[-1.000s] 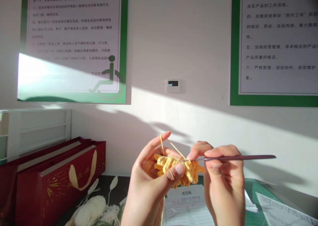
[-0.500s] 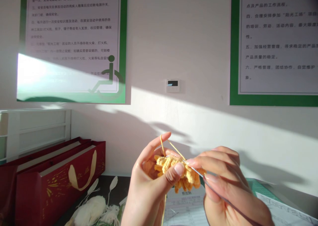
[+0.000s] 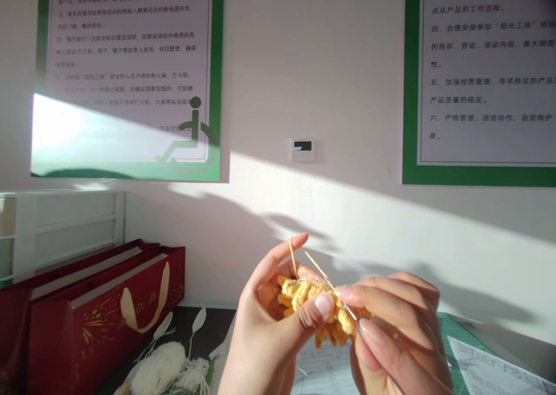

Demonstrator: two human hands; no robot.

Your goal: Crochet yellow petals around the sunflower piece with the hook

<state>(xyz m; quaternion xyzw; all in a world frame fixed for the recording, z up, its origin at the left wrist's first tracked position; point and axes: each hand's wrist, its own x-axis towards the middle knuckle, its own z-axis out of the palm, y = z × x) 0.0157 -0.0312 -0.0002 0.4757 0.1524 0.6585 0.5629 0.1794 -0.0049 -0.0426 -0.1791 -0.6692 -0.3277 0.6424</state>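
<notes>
Pinching a ruffled yellow crochet (image 3: 345, 321) between thumb and curled fingers, the left hand (image 3: 264, 331) lifts its index finger, a thin strand of yarn (image 3: 317, 262) looped over it. The left grip is closed on the soft, ribbed crochet, the thumb lying across its front. The right hand (image 3: 399, 331) has its grip closed too, thumb and fingers pinching a slim hook (image 3: 351, 312) whose metal shaft slants up to the crochet's top edge. The crochet is held in midair above the dark table (image 3: 211, 340), between the two hands, its petal-like lobes bunched closely together.

One printed sheet (image 3: 325, 363) lies below the hands; at right, a second paper (image 3: 490, 366) rests on a green gridded mat (image 3: 454, 348). Left of the hands sit one fluffy white ball (image 3: 158, 367) and two pale, leaf-shaped pieces (image 3: 198, 321) on thin stems. Two green-bordered posters (image 3: 130, 36) hang on the smooth wall (image 3: 313, 59), one small panel (image 3: 303, 150) between them.

Two red bags (image 3: 104, 325) stand side by side at left, the nearer one printed with gold bursts and fitted with a cream ribbon handle (image 3: 164, 293); their contents cannot be made out. Behind them stands a white rack (image 3: 78, 227).
</notes>
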